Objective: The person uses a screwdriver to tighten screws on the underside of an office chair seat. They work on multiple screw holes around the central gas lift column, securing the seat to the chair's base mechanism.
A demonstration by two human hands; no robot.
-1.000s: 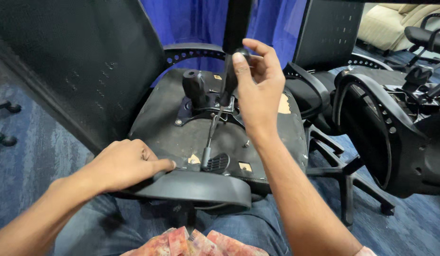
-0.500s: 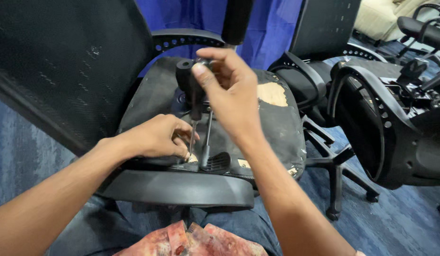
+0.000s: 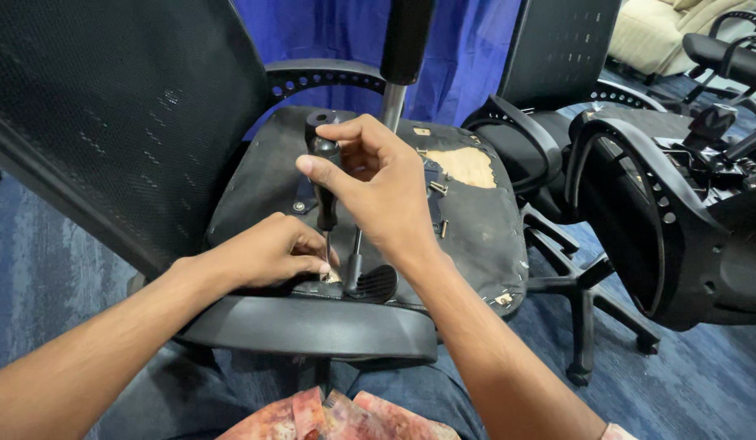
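The right hand (image 3: 378, 183) was clamped round a black-handled screwdriver (image 3: 323, 175) standing upright on the overturned chair seat's underside (image 3: 476, 220), the left hand (image 3: 272, 253) pinched its tip there, with blue carpet (image 3: 35, 269) and other black chairs (image 3: 671, 212) around.

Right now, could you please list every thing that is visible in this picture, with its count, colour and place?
Overturned office chair: one, black, centre, underside facing up, mesh back at left.
Screwdriver: one, black handle, upright over the seat underside.
Gas cylinder: one, black and silver, rising from the seat base at top centre.
Lever paddle: one, black, at the near seat edge.
Torn patch: one, tan, on the seat underside at right.
Other chairs: at least two, black, right side.
Curtain: one, blue, behind.
Carpet: blue-grey, floor.
Left hand: near the screwdriver tip, fingers pinched at it.
Right hand: gripping the screwdriver handle.
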